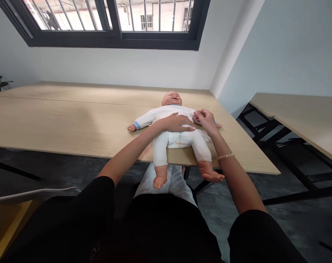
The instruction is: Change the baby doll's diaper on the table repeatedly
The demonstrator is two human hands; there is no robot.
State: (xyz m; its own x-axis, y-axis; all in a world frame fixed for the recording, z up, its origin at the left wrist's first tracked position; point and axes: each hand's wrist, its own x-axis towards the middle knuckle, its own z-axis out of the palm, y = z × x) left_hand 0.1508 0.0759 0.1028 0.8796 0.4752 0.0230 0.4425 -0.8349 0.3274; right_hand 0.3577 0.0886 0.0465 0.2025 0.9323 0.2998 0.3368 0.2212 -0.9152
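Baby doll in a white cloth romper (176,128) lies face-up at the wooden table (72,120) edge; your left hand (176,122) presses flat to steady its belly while your right hand (206,118) pinches the romper's side.

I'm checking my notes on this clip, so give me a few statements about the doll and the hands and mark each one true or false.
1. The baby doll lies on its back on the wooden table. True.
2. The left hand rests flat on the doll's belly. True.
3. The right hand is under the table. False: it is up on the doll's side, with its fingers pinched at the white suit near the doll's arm.
4. The doll's legs lie wholly on the tabletop. False: its bare feet hang past the near edge of the table.
5. A beaded bracelet sits on the right wrist. True.
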